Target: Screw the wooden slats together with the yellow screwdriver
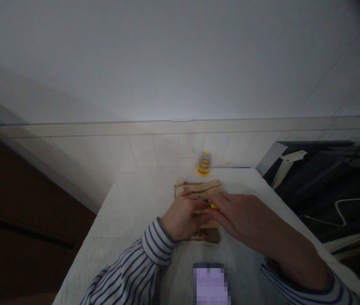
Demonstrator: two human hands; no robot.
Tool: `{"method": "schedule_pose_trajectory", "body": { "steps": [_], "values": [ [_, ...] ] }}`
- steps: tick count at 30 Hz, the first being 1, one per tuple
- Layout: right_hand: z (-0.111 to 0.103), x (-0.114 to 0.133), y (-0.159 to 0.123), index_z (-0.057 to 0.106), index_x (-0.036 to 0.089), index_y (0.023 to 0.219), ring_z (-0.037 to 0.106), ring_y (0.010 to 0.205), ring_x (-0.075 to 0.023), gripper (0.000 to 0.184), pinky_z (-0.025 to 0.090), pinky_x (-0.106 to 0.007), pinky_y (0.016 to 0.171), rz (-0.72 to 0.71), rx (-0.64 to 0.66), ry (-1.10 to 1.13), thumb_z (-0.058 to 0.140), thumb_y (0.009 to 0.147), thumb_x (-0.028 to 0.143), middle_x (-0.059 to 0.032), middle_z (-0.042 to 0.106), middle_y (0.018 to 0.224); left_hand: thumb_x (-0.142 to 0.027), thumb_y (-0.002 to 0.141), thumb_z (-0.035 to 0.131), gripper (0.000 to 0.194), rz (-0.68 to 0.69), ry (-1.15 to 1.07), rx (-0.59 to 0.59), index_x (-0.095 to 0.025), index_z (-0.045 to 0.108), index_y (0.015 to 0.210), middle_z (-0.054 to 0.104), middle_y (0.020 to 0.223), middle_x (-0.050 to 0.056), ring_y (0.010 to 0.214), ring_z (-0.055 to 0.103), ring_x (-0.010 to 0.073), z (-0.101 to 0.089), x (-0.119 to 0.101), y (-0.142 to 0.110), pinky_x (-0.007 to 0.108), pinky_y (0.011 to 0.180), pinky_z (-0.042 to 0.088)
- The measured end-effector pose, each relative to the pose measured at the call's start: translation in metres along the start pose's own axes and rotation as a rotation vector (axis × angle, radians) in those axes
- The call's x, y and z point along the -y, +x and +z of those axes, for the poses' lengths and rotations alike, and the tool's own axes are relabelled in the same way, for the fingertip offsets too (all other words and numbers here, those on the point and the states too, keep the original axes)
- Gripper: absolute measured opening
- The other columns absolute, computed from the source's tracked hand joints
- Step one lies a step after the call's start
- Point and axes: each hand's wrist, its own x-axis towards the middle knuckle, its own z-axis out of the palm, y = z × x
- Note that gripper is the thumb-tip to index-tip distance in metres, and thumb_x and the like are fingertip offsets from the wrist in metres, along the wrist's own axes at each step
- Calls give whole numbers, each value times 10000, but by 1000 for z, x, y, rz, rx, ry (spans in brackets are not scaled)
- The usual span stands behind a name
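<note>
And here at the middle of the white-covered table (pixel 129 199), the right hand (pixel 235 212) has its fingertips closed on a small yellow piece (pixel 213 206); only a bit of yellow peeks out, the rest swallowed up by the fingers. The left hand (pixel 182 217) comes in from the other side, fingers curled over the tan wooden work (pixel 213 184), and whether it grips or just steadies, I cannot tell! That wooden work lies right under both hands, its middle covered, strips showing just beyond the grip, and a shiny brown part (pixel 210 235) poking out on the near side, its dark markings too blurred to read.

Now to the container: beyond the grip, near the table's far edge, stands a small see-through bottle (pixel 204 164) with a yellow base and yellow tip. Something amber or yellow shows in its lower half, contents or label, impossible to say from here. Nearer the wearer than the grip, a phone-like rectangle (pixel 212 284) is pixelated and cut off by the frame. Off to the right of the grip, a pale cable (pixel 337 207) bends over dark, dim clutter.
</note>
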Motion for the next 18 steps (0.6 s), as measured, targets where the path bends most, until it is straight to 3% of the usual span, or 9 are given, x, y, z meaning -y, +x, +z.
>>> {"method": "schedule_pose_trajectory", "body": {
  "steps": [12,18],
  "values": [
    [4,-1,1,539,179,847,590,588,-187,126,316,-281,472,35,-40,60,455,876,268,-23,613,697,-337,784,633,163,-79,113,-90,-204,681,864,703,874,38,928,618,207,4,-2,0,380,981,322],
    [0,-4,-1,571,176,951,616,769,-194,148,441,-307,619,23,-49,170,477,853,235,-53,644,867,-338,812,598,177,-73,108,-97,-193,685,866,705,890,39,930,618,200,4,-2,0,374,996,303]
  ]
}}
